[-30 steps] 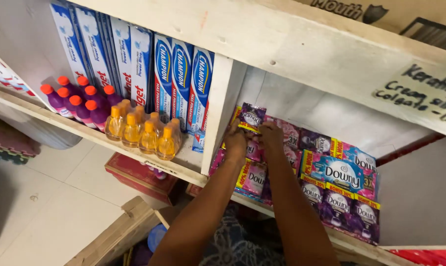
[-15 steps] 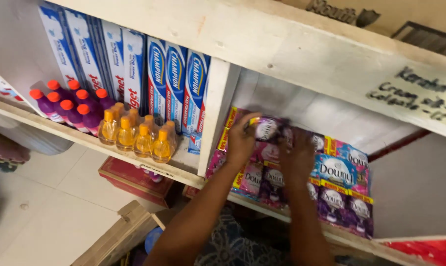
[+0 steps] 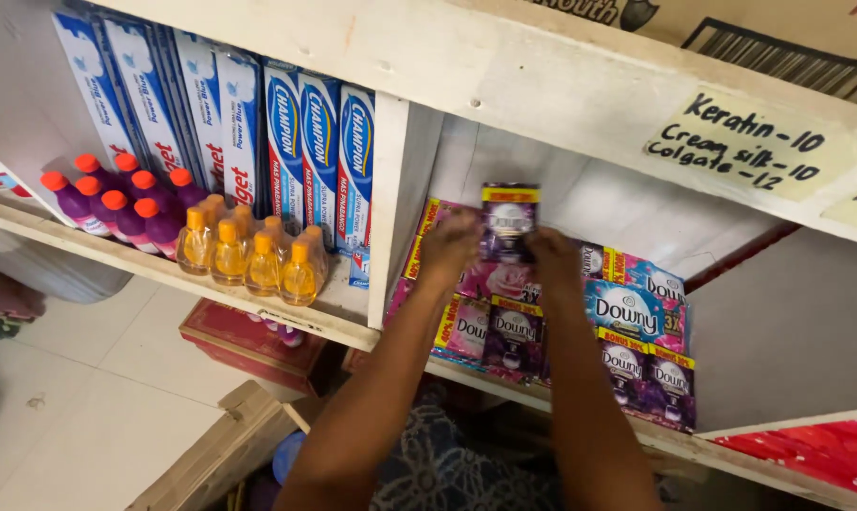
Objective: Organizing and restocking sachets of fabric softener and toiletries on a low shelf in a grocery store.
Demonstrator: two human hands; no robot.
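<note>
Head view: my left hand [image 3: 450, 248] and right hand [image 3: 553, 265] grip 1 dark purple sachet [image 3: 509, 222] between them, fingers closed on its 2 side edges, held upright above the sachet stack [image 3: 580, 326] in the compartment right of the white divider [image 3: 402, 203]. Left of that divider stand upright blue boxes [image 3: 319, 161], 4 yellow bottles [image 3: 250, 257] and purple bottles [image 3: 116, 203].
</note>
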